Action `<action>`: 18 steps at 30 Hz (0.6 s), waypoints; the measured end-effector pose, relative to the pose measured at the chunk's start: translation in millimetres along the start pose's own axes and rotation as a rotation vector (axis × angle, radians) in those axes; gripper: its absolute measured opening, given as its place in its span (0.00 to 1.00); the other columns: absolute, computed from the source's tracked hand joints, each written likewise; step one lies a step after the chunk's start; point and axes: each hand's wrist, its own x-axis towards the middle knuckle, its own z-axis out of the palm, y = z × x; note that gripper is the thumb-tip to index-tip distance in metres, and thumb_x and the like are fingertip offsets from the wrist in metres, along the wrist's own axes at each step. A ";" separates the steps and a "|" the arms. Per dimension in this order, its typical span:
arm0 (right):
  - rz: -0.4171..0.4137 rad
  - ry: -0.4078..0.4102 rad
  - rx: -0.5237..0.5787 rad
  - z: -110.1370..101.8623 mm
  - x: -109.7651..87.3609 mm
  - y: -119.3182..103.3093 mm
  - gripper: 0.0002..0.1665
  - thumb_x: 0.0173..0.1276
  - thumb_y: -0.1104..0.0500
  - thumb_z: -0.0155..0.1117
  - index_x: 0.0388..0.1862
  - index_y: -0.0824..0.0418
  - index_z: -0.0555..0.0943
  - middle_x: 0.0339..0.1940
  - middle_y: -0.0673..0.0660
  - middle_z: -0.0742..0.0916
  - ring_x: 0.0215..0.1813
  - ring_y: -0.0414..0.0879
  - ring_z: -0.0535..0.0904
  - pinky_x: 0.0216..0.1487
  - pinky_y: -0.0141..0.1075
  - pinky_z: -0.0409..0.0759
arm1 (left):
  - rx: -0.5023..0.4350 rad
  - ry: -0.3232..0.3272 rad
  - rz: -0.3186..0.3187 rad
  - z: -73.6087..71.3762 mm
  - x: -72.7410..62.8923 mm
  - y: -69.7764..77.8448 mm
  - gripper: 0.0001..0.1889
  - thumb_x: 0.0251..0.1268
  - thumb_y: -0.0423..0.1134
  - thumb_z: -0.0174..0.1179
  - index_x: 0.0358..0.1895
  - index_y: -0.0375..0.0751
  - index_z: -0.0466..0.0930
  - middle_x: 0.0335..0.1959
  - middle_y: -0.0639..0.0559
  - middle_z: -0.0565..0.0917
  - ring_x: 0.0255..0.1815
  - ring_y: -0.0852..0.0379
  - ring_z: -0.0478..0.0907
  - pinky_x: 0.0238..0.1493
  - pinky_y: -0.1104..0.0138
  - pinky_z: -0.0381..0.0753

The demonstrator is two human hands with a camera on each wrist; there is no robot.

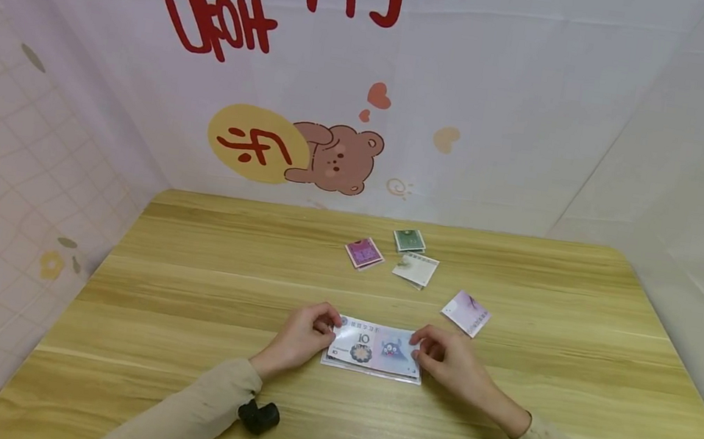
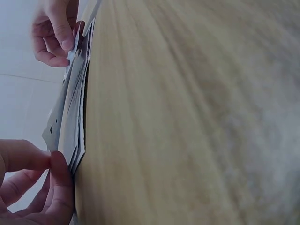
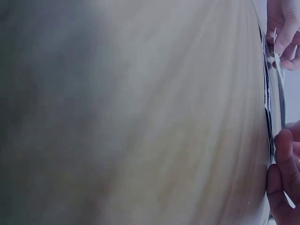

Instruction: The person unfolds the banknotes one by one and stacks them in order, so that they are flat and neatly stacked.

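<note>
A pale play banknote (image 1: 376,338) printed with a 10 and a blue cartoon figure is held at both ends, just above the table. My left hand (image 1: 303,333) pinches its left end between thumb and fingers, and my right hand (image 1: 452,360) grips the right end the same way. Directly beneath lies a thin stack of notes (image 1: 369,373), whose front edge shows below the top note. In the left wrist view, the stack's layered edges (image 2: 80,126) rest on the wood, while the held note (image 2: 58,115) bows slightly away from them.
Beyond the hands lie folded notes: a purple one (image 1: 364,252), a green one (image 1: 409,240), a whitish one (image 1: 415,269) and a pale lilac one (image 1: 466,313). The wooden table (image 1: 238,271) meets a printed cloth backdrop (image 1: 505,121) at its far edge.
</note>
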 end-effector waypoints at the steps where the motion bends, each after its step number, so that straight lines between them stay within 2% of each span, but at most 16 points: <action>1: 0.003 -0.007 -0.005 -0.2 0.2 -0.4 0.10 0.59 0.71 0.66 0.38 0.61 0.81 0.24 0.45 0.79 0.25 0.35 0.73 0.25 0.30 0.74 | 0.009 0.001 0.002 0.1 -0.1 -0.2 0.10 0.50 0.17 0.58 0.36 0.31 0.79 0.35 0.43 0.82 0.31 0.53 0.78 0.34 0.70 0.77; 9: 0.039 -0.071 -0.029 -3.8 3.7 -2.7 0.08 0.60 0.70 0.66 0.37 0.61 0.80 0.24 0.45 0.78 0.26 0.35 0.73 0.27 0.30 0.74 | 0.088 -0.003 -0.009 0.1 -0.2 3.0 0.09 0.50 0.19 0.60 0.35 0.32 0.80 0.37 0.44 0.80 0.32 0.56 0.77 0.35 0.70 0.76; 18: 0.060 -0.108 -0.044 -6.1 7.4 -3.5 0.07 0.60 0.68 0.67 0.36 0.60 0.80 0.23 0.44 0.78 0.26 0.35 0.73 0.27 0.30 0.74 | 0.129 0.003 -0.006 0.9 0.0 2.8 0.09 0.49 0.20 0.60 0.34 0.32 0.81 0.36 0.46 0.79 0.32 0.56 0.77 0.34 0.70 0.76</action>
